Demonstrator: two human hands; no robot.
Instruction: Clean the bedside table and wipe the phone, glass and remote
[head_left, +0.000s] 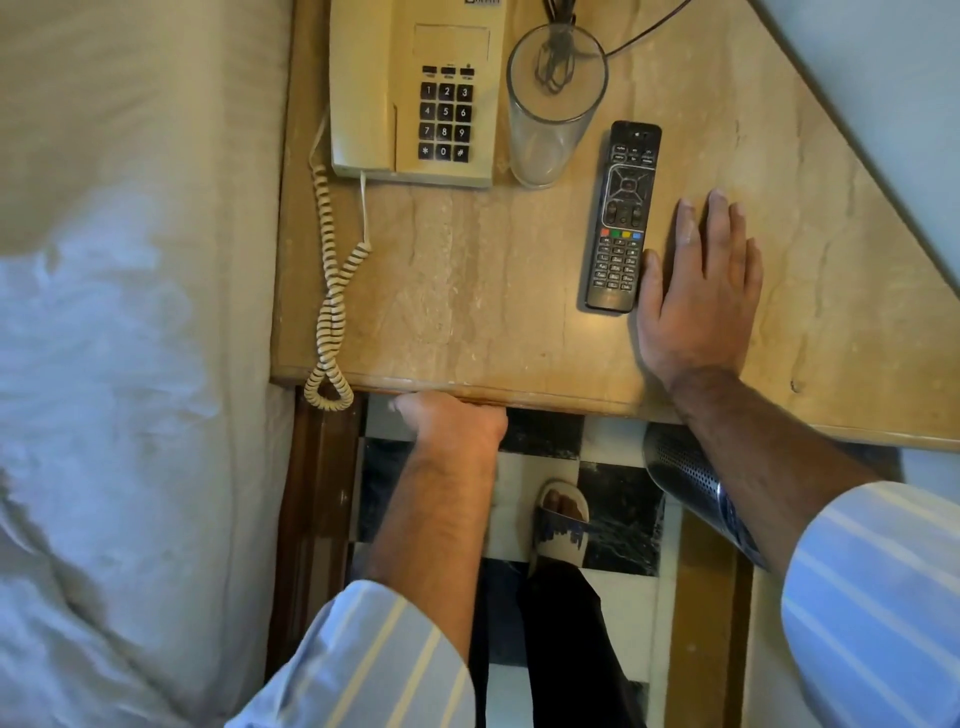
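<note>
The glass (550, 104) stands empty on the table (467, 291), just behind and left of the remote (621, 218); the phone (410, 88) sits farther left. The right hand (701, 291) lies flat, fingers straight, just right of the remote. The left hand (457, 423) is at the table's front edge, its fingers hidden, so I cannot tell its grip.

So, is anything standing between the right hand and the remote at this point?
Nothing visible does. The right hand lies flat on the table directly beside the remote, at its lower right edge. The glass and the phone stand farther back, off that path.
</note>
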